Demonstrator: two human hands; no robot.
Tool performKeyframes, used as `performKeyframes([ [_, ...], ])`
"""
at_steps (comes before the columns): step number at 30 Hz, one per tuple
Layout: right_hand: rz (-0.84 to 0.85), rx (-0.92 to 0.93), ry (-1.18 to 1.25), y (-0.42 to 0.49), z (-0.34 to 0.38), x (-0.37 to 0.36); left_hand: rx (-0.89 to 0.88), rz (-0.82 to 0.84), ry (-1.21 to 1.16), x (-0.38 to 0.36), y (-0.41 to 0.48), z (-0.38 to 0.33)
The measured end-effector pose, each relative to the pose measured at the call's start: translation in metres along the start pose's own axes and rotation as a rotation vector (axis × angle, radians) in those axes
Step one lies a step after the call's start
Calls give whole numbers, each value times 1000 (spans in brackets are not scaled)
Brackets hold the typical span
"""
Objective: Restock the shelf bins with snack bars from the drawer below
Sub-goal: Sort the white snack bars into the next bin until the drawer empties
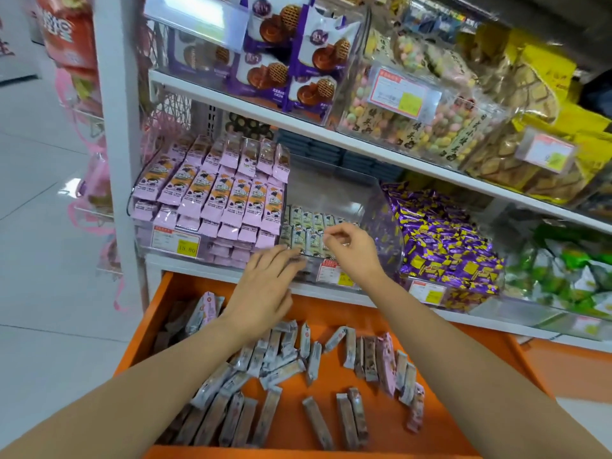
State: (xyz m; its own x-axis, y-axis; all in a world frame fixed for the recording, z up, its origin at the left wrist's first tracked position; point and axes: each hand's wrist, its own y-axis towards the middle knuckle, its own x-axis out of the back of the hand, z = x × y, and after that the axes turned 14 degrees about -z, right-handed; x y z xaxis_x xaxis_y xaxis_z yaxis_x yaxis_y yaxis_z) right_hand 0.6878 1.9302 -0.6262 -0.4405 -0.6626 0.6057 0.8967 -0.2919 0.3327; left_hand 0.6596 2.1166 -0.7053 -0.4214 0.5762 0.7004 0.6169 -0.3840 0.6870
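An orange drawer (167, 304) stands pulled out below the shelf, with several wrapped snack bars (284, 366) scattered in it. Above it a clear shelf bin (334, 190) holds neat rows of pale green bars (308, 226) in its front part. The bin to its left is stacked full with pink bars (215, 190). My left hand (261, 293) reaches over the drawer with straight fingers at the front lip of the clear bin. My right hand (352, 248) hovers at the green bars with thumb and forefinger pinched together; whether it holds a bar I cannot tell.
A bin of purple and yellow candy packets (443, 246) sits right of the clear bin, green packets (569, 270) further right. The upper shelf (298, 124) carries purple waffle packs and boxes of puffed snacks. A white upright post (122, 127) bounds the shelf at left.
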Motion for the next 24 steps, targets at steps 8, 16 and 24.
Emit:
performKeyframes([
  [8, 201, 134, 188, -82, -11, 5, -18, 116, -106, -11, -30, 0],
  [16, 409, -147, -2, -121, -115, -58, 278, 625, -11, -51, -90, 21],
  [24, 670, -415, -108, -131, -178, -130, 261, 858, 165, -107, -128, 46],
])
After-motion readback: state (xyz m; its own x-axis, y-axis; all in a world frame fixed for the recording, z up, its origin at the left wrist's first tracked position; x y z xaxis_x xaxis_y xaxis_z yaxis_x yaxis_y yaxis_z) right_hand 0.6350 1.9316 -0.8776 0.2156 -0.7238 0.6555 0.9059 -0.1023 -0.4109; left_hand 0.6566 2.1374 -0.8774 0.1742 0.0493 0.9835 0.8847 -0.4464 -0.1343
